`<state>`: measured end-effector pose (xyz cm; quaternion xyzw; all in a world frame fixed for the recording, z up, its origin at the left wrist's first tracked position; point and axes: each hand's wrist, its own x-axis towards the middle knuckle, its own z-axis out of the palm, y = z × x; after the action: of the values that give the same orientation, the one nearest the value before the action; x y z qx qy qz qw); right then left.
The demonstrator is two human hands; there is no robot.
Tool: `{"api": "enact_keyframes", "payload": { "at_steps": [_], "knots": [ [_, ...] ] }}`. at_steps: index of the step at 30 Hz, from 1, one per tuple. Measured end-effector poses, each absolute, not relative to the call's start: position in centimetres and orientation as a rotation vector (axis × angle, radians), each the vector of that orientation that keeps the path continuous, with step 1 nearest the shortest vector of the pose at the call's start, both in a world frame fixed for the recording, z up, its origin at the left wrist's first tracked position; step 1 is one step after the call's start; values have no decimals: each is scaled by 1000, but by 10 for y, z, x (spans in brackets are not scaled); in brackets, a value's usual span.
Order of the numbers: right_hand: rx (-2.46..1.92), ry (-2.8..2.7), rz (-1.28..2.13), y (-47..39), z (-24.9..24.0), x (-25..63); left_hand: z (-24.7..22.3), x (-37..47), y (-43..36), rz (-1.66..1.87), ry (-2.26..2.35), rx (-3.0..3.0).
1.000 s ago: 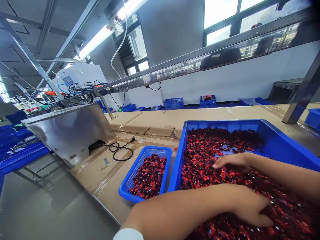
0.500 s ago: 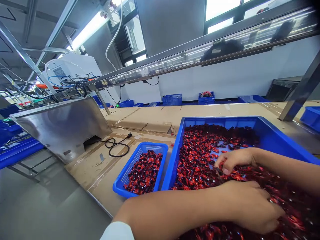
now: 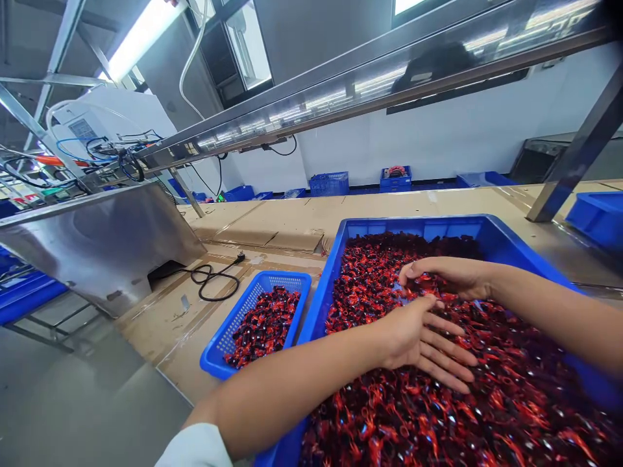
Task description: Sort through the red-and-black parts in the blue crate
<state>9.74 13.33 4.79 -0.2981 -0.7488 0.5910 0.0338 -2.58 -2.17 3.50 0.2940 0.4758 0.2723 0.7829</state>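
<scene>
A large blue tub holds a deep spread of small glossy dark-red and bright-red pieces, too small to name exactly. Over the middle of them is my left hand, its fingers stretched out and spread, with nothing in its grasp. My right hand is just beyond it, cupped low over the pieces, thumb and fingers apart. Its fingertips are partly hidden, and I see nothing held. Left of the tub stands a smaller blue basket with perforated sides, part-filled with the same kind of pieces.
A black cable with a plug lies on the cardboard-covered table. A metal housing stands at left. A metal rail crosses above the table, with a post at right. Another blue bin sits far right.
My left hand has drawn back leftward and up from among the pieces, its fingers spreading. My right hand has lifted slightly and uncurled. The pieces now lie more evenly across the tub.
</scene>
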Motion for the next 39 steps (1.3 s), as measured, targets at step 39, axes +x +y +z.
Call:
{"api": "enact_keyframes", "payload": {
  "at_steps": [39],
  "knots": [
    [-102, -2300, 334, 52, 84, 110, 57, -33, -30, 1188, 738, 173]
  ]
}}
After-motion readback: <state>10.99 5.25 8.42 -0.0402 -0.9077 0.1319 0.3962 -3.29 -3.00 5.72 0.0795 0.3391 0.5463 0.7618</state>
